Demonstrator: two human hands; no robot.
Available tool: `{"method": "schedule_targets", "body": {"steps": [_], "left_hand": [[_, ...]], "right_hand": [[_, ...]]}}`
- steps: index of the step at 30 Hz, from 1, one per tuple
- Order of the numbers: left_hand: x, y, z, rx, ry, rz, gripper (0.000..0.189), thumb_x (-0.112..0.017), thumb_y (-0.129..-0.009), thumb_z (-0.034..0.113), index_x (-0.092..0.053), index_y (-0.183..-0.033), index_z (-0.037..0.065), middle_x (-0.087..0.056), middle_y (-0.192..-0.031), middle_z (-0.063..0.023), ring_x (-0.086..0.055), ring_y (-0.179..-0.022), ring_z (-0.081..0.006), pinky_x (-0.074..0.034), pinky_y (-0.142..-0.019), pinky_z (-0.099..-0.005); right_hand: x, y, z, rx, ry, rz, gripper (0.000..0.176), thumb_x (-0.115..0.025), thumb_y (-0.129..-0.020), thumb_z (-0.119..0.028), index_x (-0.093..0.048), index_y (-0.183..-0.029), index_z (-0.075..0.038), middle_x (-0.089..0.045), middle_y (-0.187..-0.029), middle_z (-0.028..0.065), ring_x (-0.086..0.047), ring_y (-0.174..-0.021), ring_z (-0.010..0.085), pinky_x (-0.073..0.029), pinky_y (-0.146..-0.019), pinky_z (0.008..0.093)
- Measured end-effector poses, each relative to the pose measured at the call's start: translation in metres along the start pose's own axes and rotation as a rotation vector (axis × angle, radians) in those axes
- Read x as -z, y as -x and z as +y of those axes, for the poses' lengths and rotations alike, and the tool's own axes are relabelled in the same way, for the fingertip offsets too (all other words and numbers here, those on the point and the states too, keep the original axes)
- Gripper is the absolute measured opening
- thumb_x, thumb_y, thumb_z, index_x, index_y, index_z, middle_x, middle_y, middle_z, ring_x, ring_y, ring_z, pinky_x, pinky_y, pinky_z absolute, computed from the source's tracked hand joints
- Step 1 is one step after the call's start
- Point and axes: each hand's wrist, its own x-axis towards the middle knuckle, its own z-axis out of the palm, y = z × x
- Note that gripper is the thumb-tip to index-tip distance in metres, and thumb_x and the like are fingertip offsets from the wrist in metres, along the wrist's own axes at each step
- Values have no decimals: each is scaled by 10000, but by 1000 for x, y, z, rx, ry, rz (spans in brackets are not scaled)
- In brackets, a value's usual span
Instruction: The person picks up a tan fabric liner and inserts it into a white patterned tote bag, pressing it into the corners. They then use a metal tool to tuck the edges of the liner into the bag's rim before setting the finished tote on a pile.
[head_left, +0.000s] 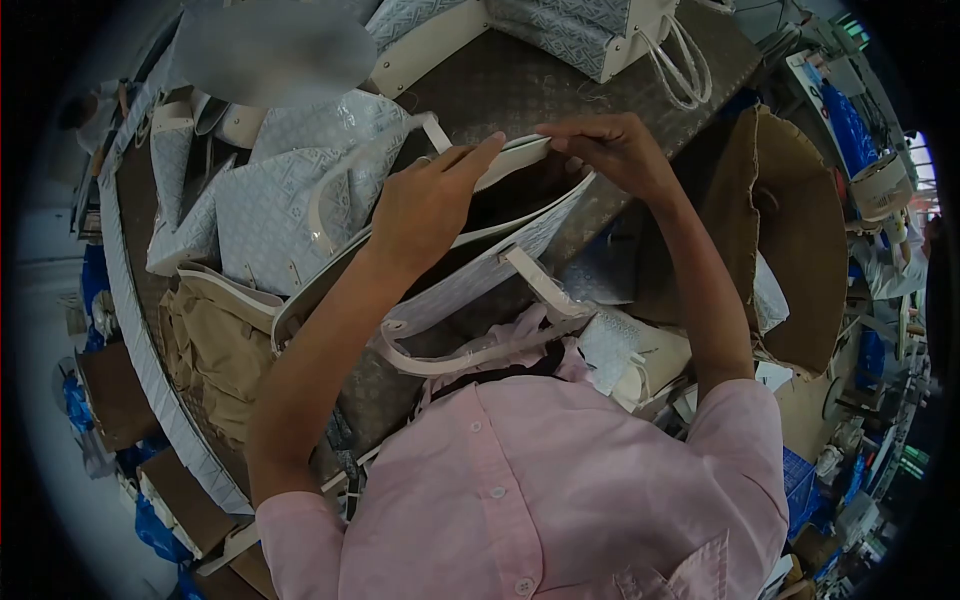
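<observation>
A pale patterned handbag (468,275) with white trim lies in front of my body, its mouth spread and the dark lining showing. My left hand (425,210) is closed over the far rim, fingers pointing right along the white edge; its thumb is hidden. At the right end of that rim, my right hand (612,152) pinches the white trim between thumb and fingers. One white handle (470,362) droops over the near side toward my shirt. The other handle (432,132) rises beyond my left hand.
More patterned bags or panels (290,190) lie to the left, beside a tan cloth lining (215,325). Another patterned bag (560,40) sits at the back of the dark table (480,85). An open cardboard box (800,230) stands at the right. A person is partly visible at far left.
</observation>
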Motion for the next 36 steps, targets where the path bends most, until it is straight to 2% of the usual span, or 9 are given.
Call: {"method": "schedule_targets", "body": {"steps": [4, 10, 13, 19, 21, 25, 31, 33, 36], "left_hand": [[-4, 11, 1, -119, -224, 74, 482, -547, -775, 8, -484, -1250, 61, -572, -1152, -147, -655, -747, -281, -542, -614, -309], [-7, 11, -2, -169, -355, 54, 514, -548, -775, 50, -457, -1281, 56, -557, -1170, -158, -652, -761, -265, -541, -603, -295], [-7, 11, -2, -177, -297, 65, 516, -542, -777, 55, -456, -1286, 63, -569, -1128, -140, -650, -724, -246, -533, -575, -285], [-8, 9, 3, -190, -314, 99, 494, -536, -781, 66, -481, -1272, 79, -584, -988, -102, -630, -623, -211, -513, -522, -277], [-10, 9, 5, -188, -317, 106, 489, -534, -780, 62, -492, -1267, 94, -571, -897, -82, -616, -591, -203, -502, -501, -277], [-10, 9, 5, -158, -326, 73, 488, -532, -783, 66, -491, -1268, 96, -556, -836, -69, -610, -579, -200, -493, -488, -281], [-9, 7, 6, -148, -308, 79, 479, -531, -788, 89, -492, -1266, 78, -556, -801, -63, -614, -578, -196, -490, -487, -278], [-8, 6, 9, -174, -417, 22, 480, -525, -794, 100, -488, -1272, 77, -555, -789, -66, -613, -575, -190, -484, -483, -275], [-6, 4, 9, -163, -417, -14, 487, -525, -793, 111, -485, -1277, 74, -556, -777, -71, -612, -574, -183, -477, -477, -272]], "right_hand": [[-3, -2, -7, 35, 50, 30, 222, -620, -847, -91, -681, -1056, -135, -689, -806, 17, -568, -675, 46, -471, -608, 228], [-3, -3, -13, 105, 186, -7, 267, -558, -871, -6, -652, -1102, -100, -660, -814, 27, -597, -753, 65, -484, -675, 221], [-1, -3, -8, 159, 243, -5, 258, -568, -865, -15, -657, -1092, -103, -659, -808, 26, -595, -750, 63, -488, -671, 224], [-3, -2, -11, 101, 136, 22, 244, -581, -852, -18, -665, -1067, -95, -661, -809, 36, -601, -730, 72, -496, -653, 228], [-2, -1, -11, 143, 212, 15, 223, -579, -849, -10, -666, -1043, -76, -664, -817, 38, -611, -726, 81, -497, -643, 228], [-2, -1, -13, 200, 304, 7, 210, -578, -841, 6, -665, -1018, -67, -667, -843, 44, -626, -750, 97, -507, -656, 241], [3, -7, -11, 289, 400, -56, 264, -588, -776, 57, -650, -1006, -58, -655, -916, 86, -653, -793, 195, -526, -691, 292], [2, -7, -16, 435, 543, -84, 294, -586, -749, 71, -631, -1011, -54, -633, -920, 103, -646, -781, 245, -523, -679, 304], [4, -10, -24, 444, 595, -117, 255, -576, -756, 58, -616, -984, -48, -616, -914, 110, -632, -767, 272, -513, -649, 321]]}}
